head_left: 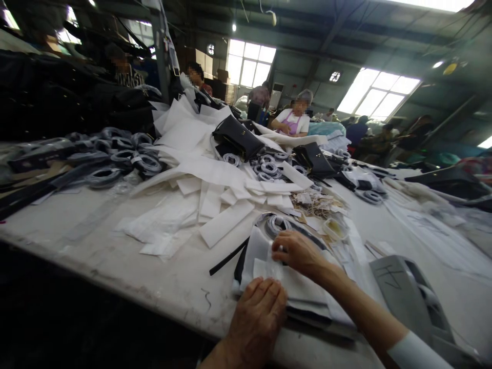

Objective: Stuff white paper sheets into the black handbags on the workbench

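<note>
On the table (154, 277), a dark item (307, 314) is lying under white sheets (303, 290). The left hand (262, 307) is resting flat, ungripping; the right hand (294, 251) is curling, grasp unclear. Uneven pressing is risking creased sheets or a dislodged coil (277, 224).

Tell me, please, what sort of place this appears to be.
Probably a factory or workshop, perhaps for bags: black bags and pale coils lie heaped on a long table, and a person in a purple apron is beyond it.
</note>
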`<state>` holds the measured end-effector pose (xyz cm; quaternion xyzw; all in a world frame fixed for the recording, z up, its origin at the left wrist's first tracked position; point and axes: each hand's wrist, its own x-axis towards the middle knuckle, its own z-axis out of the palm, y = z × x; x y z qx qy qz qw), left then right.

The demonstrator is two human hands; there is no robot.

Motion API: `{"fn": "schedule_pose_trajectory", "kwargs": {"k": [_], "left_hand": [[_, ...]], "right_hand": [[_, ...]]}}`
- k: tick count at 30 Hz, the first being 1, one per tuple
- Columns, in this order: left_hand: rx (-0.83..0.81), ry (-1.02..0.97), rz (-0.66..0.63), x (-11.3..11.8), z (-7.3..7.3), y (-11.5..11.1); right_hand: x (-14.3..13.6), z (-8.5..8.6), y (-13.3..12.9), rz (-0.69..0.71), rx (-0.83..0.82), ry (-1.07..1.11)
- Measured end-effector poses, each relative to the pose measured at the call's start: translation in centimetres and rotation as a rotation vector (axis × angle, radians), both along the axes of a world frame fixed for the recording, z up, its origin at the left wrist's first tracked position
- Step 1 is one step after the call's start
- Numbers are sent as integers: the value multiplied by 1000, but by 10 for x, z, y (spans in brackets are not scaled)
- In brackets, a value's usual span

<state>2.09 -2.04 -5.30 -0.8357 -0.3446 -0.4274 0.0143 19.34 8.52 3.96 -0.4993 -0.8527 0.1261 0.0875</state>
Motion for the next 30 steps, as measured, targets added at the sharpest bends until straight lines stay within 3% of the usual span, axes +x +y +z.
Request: {"fn": "schedule_pose_trajectory", "kwargs": {"k": [4,7,10,13,16,19,21,23,25,30], "left_hand": [[-7,7,-7,0,-2,1],[-5,1,-29,-1,-1,2],[-59,-4,-65,-4,5,2],[-195,86,-120,-13,26,4],[-388,202,-159,-25,60,22],[-536,268,-66,-30,92,65],[-597,312,102,-28,100,101],[-627,320,194,-24,94,134],[-675,316,224,-19,80,158],[-808,254,176,-18,39,179]], "right_hand": [[6,-29,-5,-135,-10,203],[9,-32,-3,-248,-72,212],[6,-28,-8,-264,-161,165],[-1,-32,-17,-278,-156,111],[-6,-40,-22,-300,-125,73],[-7,-46,-22,-285,-121,36],[-8,-46,-23,-276,-127,10],[-10,-44,-24,-286,-138,14],[-8,-40,-25,-304,-152,80],[29,-14,-5,-360,-62,252]]}}
